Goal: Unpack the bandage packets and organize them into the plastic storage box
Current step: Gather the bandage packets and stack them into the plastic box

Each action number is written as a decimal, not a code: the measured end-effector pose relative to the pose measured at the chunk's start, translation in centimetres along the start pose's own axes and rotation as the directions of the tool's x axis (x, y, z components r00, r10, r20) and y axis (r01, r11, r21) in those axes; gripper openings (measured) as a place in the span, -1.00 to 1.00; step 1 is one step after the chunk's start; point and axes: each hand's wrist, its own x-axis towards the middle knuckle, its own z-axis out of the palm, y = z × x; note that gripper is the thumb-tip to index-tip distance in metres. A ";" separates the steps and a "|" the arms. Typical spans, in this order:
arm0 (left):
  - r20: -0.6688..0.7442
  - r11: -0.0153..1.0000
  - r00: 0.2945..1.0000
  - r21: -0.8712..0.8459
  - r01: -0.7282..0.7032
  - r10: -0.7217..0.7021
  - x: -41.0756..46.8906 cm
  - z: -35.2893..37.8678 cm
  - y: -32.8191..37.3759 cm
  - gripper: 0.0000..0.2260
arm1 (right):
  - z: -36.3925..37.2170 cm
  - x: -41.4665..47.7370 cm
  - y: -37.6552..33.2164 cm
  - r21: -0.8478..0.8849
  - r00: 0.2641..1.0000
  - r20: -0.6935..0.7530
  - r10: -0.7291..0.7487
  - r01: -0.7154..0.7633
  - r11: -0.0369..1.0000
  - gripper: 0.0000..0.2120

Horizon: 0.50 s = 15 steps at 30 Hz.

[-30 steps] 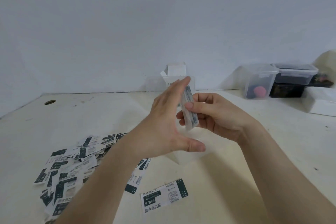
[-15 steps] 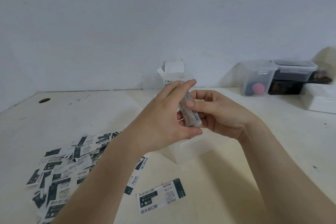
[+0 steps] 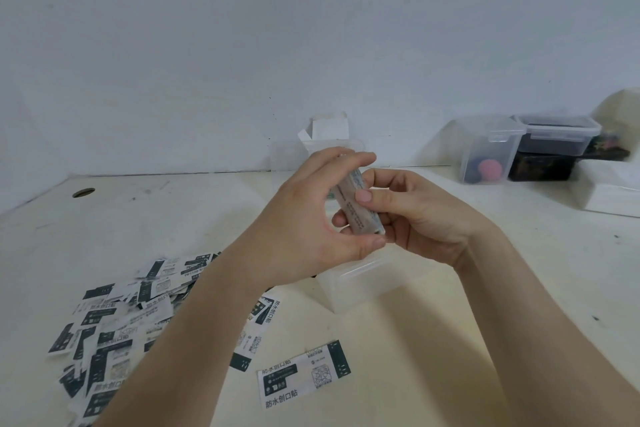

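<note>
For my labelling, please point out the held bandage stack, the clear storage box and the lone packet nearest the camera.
bandage stack [image 3: 360, 217]: head view, lower part of its printed side.
storage box [image 3: 363, 288]: head view, its front wall.
lone packet [image 3: 304, 378]: head view, middle of its face.

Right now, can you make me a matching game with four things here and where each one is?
Things:
1. thin stack of pale bandage strips
2. small clear plastic storage box
3. scattered pile of green-and-white paper packets
4. pink round ball

Places:
A. spread on the table at the left
B. inside a clear lidded container at the far right
C. pinched between the left hand and right hand
D. on the table just below both hands

Pairs: 1-C, 2-D, 3-A, 4-B
</note>
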 end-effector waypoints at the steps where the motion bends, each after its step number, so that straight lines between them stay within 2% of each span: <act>1: 0.020 1.000 1.000 0.006 0.010 -0.010 0.0 -0.2 0.0 -0.25 | 0.0 -0.1 -0.1 -0.007 1.000 -0.002 -0.001 0.001 1.000 -0.62; 4: 0.029 0.994 0.994 -0.031 0.104 -0.103 -0.3 -1.1 -0.8 -0.16 | 0.0 -0.2 -0.6 -0.122 0.998 -0.069 0.013 -0.022 0.992 -0.71; 6: -0.051 0.979 0.978 -0.016 0.203 -0.204 -0.9 -1.7 -2.0 -0.32 | 0.0 -0.1 -1.0 -0.324 0.983 -0.178 0.040 -0.097 0.941 -0.74; 7: -0.067 0.967 0.967 0.058 0.249 -0.246 -1.3 -1.8 -2.7 -0.44 | 0.1 0.1 -1.3 -0.443 0.971 -0.234 0.058 -0.159 0.882 -0.75; 9: -0.007 0.929 0.947 0.194 0.316 -0.321 -1.9 -1.4 -3.7 -0.58 | 0.2 0.8 -1.7 -0.656 0.946 -0.303 0.111 -0.292 0.696 -0.76; 10: 0.025 0.918 0.936 0.205 0.339 -0.351 -2.2 -1.1 -4.1 -0.60 | 0.5 1.5 -1.8 -0.745 0.938 -0.313 0.150 -0.341 0.574 -0.77; 12: 0.040 0.911 0.920 0.163 0.379 -0.390 -2.5 -0.6 -4.3 -0.62 | 1.5 2.9 -1.7 -0.858 0.917 -0.320 0.239 -0.387 0.337 -0.76; 15: 0.009 0.906 0.911 0.104 0.410 -0.413 -2.6 -0.3 -4.4 -0.64 | 2.9 4.9 -0.6 -0.929 0.875 -0.336 0.350 -0.369 0.030 -0.68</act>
